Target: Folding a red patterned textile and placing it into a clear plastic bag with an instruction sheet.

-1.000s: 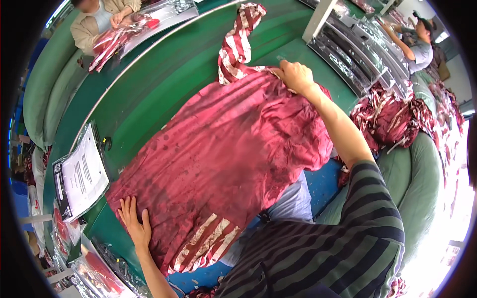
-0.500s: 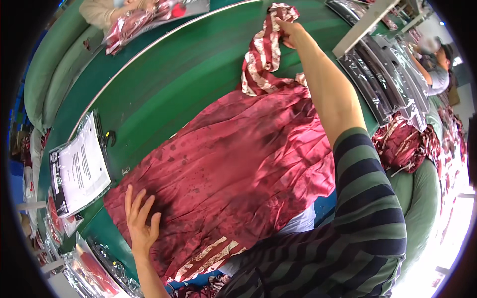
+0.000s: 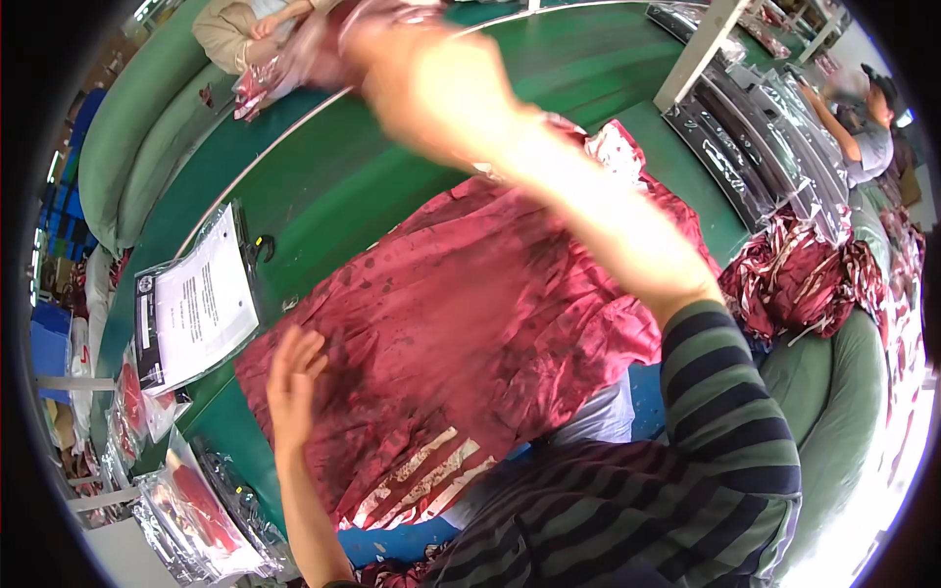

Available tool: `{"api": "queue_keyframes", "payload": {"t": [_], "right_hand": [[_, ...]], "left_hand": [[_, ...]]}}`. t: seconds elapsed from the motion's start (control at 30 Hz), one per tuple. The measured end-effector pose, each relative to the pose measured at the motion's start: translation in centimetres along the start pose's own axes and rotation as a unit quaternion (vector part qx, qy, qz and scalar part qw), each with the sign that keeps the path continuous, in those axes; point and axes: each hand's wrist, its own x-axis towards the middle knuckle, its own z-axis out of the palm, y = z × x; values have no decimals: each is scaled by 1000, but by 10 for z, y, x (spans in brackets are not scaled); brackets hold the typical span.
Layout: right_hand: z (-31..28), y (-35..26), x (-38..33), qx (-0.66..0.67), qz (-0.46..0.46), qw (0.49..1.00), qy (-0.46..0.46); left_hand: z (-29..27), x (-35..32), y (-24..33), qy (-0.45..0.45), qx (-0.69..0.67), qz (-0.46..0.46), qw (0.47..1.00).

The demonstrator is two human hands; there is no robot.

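Observation:
A dark red satin garment (image 3: 441, 323) with cream-striped patches lies spread and wrinkled across the green table. My left hand (image 3: 292, 382) rests on its left part, fingers stretched out. High over the far side of the table is my right hand (image 3: 436, 88), smeared by motion, so its fingers cannot be read. A blurred dark red shape shows beside it; I cannot make out whether the hand holds it. My right forearm crosses over the garment's far edge and hides part of it. A cream-patterned bit of the garment (image 3: 616, 149) shows just beyond that forearm.
A bagged white sheet (image 3: 201, 309) lies at the left, above packed red garments (image 3: 201, 500). Dark plastic-wrapped packs (image 3: 755, 147) are stacked at the right, near a crumpled red striped bundle (image 3: 799, 279). A seated person (image 3: 260, 29) is at the far left, another at the far right.
My right hand has swung left across the far side of the table. The striped sleeve it had at the far edge no longer stretches out there. My left hand stays on the garment.

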Motion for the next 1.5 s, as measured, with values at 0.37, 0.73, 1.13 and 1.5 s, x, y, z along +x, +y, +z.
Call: {"api": "queue_keyframes", "payload": {"t": [0.37,0.73,1.13,1.5], "right_hand": [[-41,39,-159,-40,-149,954,-258],[-66,110,-194,-104,-180,962,-178],[-46,108,-162,122,153,911,-363],[36,75,-193,13,107,938,-331]], "left_hand": [[-20,-26,-19,308,-249,-187,899],[-86,-8,-18,330,-184,-41,925],[-48,-71,-2,429,374,-74,819],[-48,-24,3,244,485,-60,838]]}}
